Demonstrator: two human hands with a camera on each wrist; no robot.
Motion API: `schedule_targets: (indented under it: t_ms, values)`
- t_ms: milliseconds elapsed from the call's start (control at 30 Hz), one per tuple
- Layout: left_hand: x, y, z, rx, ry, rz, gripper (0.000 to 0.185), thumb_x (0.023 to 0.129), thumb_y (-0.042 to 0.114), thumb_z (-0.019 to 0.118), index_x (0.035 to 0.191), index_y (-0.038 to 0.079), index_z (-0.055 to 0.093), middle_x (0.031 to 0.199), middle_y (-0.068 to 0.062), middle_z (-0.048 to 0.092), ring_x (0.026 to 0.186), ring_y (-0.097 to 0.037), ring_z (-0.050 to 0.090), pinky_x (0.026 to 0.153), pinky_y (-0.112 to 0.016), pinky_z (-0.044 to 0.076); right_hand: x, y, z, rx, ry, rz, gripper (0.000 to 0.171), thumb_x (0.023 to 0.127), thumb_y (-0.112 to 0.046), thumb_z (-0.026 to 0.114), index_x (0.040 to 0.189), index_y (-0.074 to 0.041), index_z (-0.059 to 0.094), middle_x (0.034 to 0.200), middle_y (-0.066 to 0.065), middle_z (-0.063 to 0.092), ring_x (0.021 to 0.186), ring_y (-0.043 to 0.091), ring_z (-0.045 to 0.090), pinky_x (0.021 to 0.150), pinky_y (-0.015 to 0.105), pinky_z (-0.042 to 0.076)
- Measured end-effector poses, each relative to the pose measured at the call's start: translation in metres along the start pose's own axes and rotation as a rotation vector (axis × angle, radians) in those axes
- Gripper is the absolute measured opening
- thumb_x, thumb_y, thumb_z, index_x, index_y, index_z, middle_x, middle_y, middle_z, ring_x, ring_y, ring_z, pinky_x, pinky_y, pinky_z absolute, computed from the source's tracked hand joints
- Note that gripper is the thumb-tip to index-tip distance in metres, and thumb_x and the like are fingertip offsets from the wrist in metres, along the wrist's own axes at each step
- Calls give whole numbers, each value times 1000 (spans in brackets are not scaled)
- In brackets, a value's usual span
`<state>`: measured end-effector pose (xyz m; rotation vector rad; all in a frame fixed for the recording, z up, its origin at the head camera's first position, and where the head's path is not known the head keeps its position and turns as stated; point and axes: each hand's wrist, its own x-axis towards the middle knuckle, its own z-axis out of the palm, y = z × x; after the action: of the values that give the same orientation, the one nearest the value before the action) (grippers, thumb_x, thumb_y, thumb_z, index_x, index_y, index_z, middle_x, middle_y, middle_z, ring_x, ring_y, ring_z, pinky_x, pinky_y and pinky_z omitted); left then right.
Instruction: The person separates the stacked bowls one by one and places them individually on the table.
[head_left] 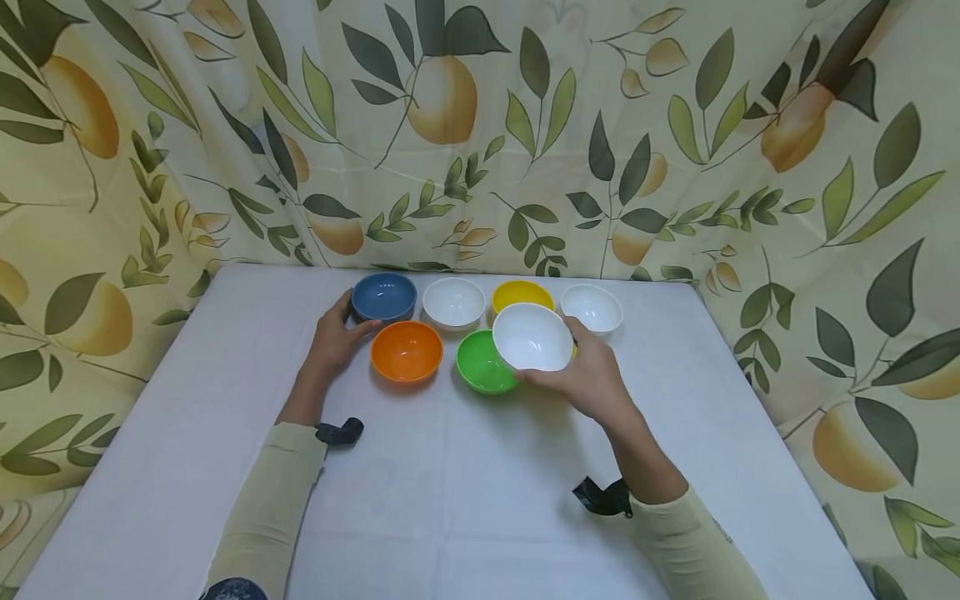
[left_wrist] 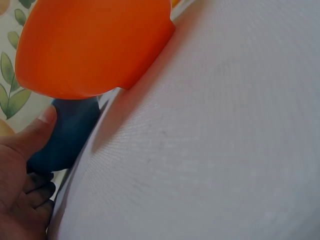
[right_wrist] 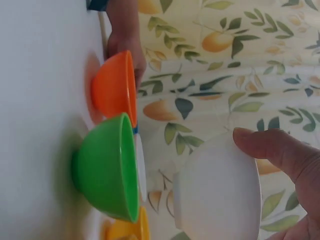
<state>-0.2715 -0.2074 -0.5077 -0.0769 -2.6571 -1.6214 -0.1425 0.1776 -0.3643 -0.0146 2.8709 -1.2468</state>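
Observation:
My left hand (head_left: 328, 348) is at the blue bowl (head_left: 384, 298), at the left end of the back row, fingers along its left side and thumb at its front. In the left wrist view the thumb (left_wrist: 42, 127) lies against that bowl's wall. My right hand (head_left: 592, 377) grips a white bowl (head_left: 532, 337) by its rim, thumb in front and fingers behind. This bowl is raised off the table and tilted, overlapping the green bowl (head_left: 483, 364) in the head view. The orange bowl (head_left: 407, 352) stands just right of my left hand.
Behind are a white bowl (head_left: 453, 303), a yellow bowl (head_left: 522, 293) and another white bowl (head_left: 592, 308) along the back. A sliver of yellow shows beside the raised bowl. The white-covered table (head_left: 442, 500) ends at a fruit-patterned curtain (head_left: 465, 167).

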Motion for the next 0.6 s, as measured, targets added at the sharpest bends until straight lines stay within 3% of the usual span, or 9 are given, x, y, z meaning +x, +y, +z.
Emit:
schedule_targets:
  t_ms: [233, 600]
  values:
    - [-2, -1, 0, -6, 2, -3, 98, 96, 35, 80, 168, 4, 20, 170, -19, 25, 157, -35, 22, 128, -52, 19, 0, 10, -16, 8, 41, 24, 96, 75, -34, 96, 149, 2, 46, 141, 24, 57, 125, 44, 54, 98, 61, 56]
    - [-2, 0, 1, -15, -1, -1, 98, 96, 35, 80, 168, 6, 20, 171, -17, 25, 158, -34, 22, 128, -51, 20, -3, 37, -36, 9, 108, 109, 102, 76, -43, 95, 151, 3, 44, 146, 26, 53, 128, 47, 51, 102, 63, 53]
